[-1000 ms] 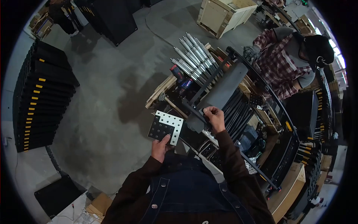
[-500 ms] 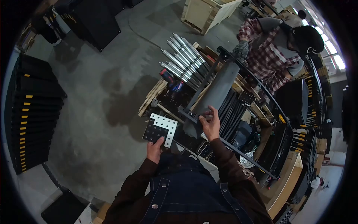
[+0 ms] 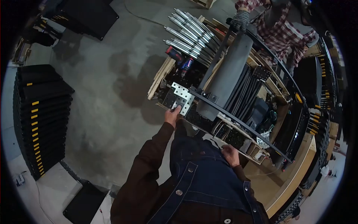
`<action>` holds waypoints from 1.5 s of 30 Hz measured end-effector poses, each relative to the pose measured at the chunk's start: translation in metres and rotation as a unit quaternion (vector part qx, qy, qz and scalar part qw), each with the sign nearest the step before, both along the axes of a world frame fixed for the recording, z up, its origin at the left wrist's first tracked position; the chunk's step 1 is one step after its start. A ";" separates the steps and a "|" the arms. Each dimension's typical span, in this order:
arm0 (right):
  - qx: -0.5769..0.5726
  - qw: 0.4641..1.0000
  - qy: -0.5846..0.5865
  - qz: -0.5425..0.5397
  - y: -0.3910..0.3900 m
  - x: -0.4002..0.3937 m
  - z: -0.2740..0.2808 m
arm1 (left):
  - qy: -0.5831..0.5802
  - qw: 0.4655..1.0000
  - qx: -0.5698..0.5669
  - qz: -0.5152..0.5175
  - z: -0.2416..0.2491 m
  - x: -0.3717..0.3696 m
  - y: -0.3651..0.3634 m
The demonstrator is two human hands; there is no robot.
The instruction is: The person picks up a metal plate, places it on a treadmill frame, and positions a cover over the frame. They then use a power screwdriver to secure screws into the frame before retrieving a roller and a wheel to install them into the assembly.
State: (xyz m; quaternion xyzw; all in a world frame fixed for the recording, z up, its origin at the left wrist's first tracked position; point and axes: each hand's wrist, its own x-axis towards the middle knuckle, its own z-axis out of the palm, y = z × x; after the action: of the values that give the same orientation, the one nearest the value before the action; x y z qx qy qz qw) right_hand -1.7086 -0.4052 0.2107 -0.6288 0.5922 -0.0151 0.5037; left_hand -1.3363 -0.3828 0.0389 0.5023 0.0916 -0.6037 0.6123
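Left hand (image 3: 172, 115) pinching silver L-shaped metal plate with holes (image 3: 181, 98), holding it up against near end of long black metal frame (image 3: 238, 119). Right hand (image 3: 230, 154) resting low by denim apron (image 3: 209, 179); grip unclear. Shiny steel rods (image 3: 190, 35) lying far behind.

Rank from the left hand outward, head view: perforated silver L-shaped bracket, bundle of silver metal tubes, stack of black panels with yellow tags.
From the left hand:
1. Perforated silver L-shaped bracket: in its grip, just ahead.
2. Bundle of silver metal tubes: farther ahead, on the wooden rack.
3. Stack of black panels with yellow tags: far left, on the floor.
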 end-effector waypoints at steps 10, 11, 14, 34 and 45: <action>0.194 0.929 -0.004 -0.314 0.065 -0.114 -0.067 | 0.045 0.991 0.127 -0.027 -0.083 -0.014 0.031; 0.199 0.926 0.026 -0.319 0.068 -0.115 -0.063 | 0.040 0.983 0.158 -0.078 -0.087 -0.013 0.036; 0.157 0.959 0.073 -0.226 0.078 -0.122 -0.070 | 0.009 0.972 0.213 -0.099 -0.089 -0.016 0.043; 0.209 0.927 -0.026 -0.310 0.035 -0.082 -0.088 | 0.041 0.986 0.140 -0.081 -0.097 0.002 0.054; 0.026 0.943 -0.077 -0.323 -0.085 -0.078 -0.143 | -0.023 0.956 0.238 -0.168 -0.059 -0.036 0.131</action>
State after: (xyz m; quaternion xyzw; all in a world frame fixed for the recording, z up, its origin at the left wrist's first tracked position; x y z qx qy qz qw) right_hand -1.7867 -0.4898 0.0680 -0.3872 0.7231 -0.2101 0.5321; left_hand -1.3722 -0.2515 -0.0206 0.6549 0.1327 -0.6471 0.3670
